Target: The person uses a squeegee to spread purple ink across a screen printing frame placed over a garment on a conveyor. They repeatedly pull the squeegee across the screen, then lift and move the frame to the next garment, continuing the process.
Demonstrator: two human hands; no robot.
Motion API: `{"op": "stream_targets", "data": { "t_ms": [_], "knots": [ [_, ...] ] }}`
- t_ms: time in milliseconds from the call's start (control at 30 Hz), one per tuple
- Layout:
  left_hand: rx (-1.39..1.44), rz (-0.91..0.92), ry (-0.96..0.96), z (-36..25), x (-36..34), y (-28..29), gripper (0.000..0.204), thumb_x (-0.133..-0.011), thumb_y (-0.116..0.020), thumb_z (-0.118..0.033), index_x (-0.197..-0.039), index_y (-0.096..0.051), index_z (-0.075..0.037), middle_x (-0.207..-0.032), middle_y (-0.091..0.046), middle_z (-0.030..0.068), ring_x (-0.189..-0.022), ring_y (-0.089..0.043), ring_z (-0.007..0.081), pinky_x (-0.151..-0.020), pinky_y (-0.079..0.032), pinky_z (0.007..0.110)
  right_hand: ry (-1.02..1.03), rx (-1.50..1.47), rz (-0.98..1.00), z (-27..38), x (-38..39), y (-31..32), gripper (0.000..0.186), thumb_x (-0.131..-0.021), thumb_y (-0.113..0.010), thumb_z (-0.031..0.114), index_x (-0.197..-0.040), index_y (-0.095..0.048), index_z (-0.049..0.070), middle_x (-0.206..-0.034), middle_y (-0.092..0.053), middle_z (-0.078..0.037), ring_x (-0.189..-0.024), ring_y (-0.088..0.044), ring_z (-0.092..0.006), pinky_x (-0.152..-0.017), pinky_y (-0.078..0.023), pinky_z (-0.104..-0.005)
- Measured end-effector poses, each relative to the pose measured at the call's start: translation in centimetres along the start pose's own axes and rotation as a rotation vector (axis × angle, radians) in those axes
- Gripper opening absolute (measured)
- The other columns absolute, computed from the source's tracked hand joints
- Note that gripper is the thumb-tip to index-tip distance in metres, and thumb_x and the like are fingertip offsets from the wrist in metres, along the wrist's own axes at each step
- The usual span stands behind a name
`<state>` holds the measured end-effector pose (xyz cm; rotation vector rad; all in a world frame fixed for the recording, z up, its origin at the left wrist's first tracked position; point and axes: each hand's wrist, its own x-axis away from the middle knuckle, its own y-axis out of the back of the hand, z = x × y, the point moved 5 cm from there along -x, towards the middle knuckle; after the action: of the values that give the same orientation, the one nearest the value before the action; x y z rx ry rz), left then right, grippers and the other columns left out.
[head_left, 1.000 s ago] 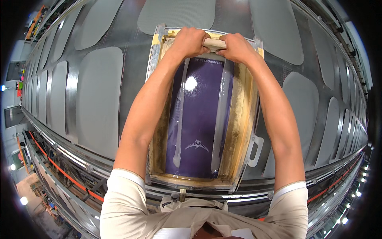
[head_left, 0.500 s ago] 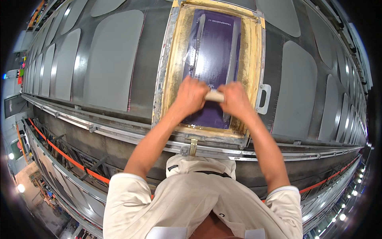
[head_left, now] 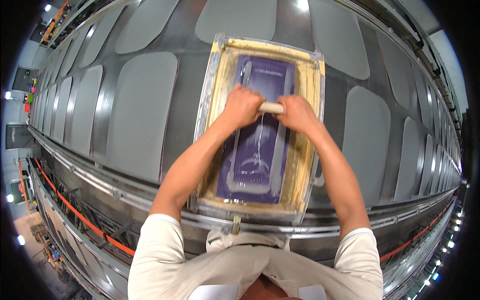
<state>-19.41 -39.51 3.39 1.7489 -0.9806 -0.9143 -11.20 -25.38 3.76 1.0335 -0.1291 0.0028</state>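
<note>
A screen-printing frame [head_left: 210, 95] with yellowish taped inner borders lies on the long dark table in front of me. Its purple mesh [head_left: 250, 150] carries wet grey ink streaks [head_left: 247, 188] along the sides and near end. My left hand [head_left: 242, 106] and my right hand [head_left: 297, 113] are closed around the two ends of a pale squeegee handle [head_left: 271, 108], held crosswise over the far half of the mesh. The blade is hidden below the handle. A thin whitish streak runs over the mesh from under the handle toward me.
Rows of grey rounded panels [head_left: 141, 112] lie on the table [head_left: 185, 90] to both sides of the frame. A metal rail [head_left: 115, 192] runs along the near edge. Behind it stretches an orange strip [head_left: 107, 232]. A light handle [head_left: 318, 172] sticks out at the frame's right side.
Both hands and the squeegee have moved away from me, from the near part of the mesh to its far half. Ink at the near end is now uncovered. The view has shifted.
</note>
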Motion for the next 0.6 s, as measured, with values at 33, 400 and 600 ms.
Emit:
{"op": "stream_targets", "data": {
  "t_ms": [33, 400, 600],
  "knots": [
    [-0.035, 0.003, -0.009, 1.7, -3.0, -0.1, 0.023, -0.071, -0.083, -0.027, -0.088, -0.074, -0.015, -0.083, -0.071, 0.0047, -0.083, -0.067, 0.0273, -0.079, -0.047, 0.043, -0.035, 0.008, 0.017, -1.5, -2.9, 1.3, 0.020, -0.076, -0.080, 0.019, -0.091, -0.072, 0.008, -0.085, -0.071, -0.017, -0.085, -0.069, -0.0371, -0.078, -0.053, -0.0474],
    [-0.041, 0.084, 0.073, 10.0, -16.7, -2.3, 0.032, -0.073, -0.083, -0.037, -0.096, -0.075, -0.016, -0.083, -0.073, 0.0110, -0.082, -0.069, 0.0355, -0.077, -0.054, 0.048, -0.124, 0.029, 0.068, -10.1, -15.5, 4.1, 0.032, -0.077, -0.080, 0.021, -0.104, -0.074, 0.006, -0.090, -0.073, -0.020, -0.087, -0.071, -0.0382, -0.081, -0.054, -0.0448],
    [-0.013, -0.004, 0.001, 6.9, -11.5, -2.3, 0.026, -0.070, -0.084, -0.031, -0.088, -0.075, -0.015, -0.077, -0.071, 0.0120, -0.075, -0.068, 0.0349, -0.070, -0.052, 0.047, -0.122, 0.060, 0.048, -7.2, -10.8, 2.2, 0.025, -0.078, -0.079, 0.020, -0.097, -0.072, 0.006, -0.085, -0.073, -0.017, -0.084, -0.069, -0.0383, -0.076, -0.053, -0.0451]
  ]
}}
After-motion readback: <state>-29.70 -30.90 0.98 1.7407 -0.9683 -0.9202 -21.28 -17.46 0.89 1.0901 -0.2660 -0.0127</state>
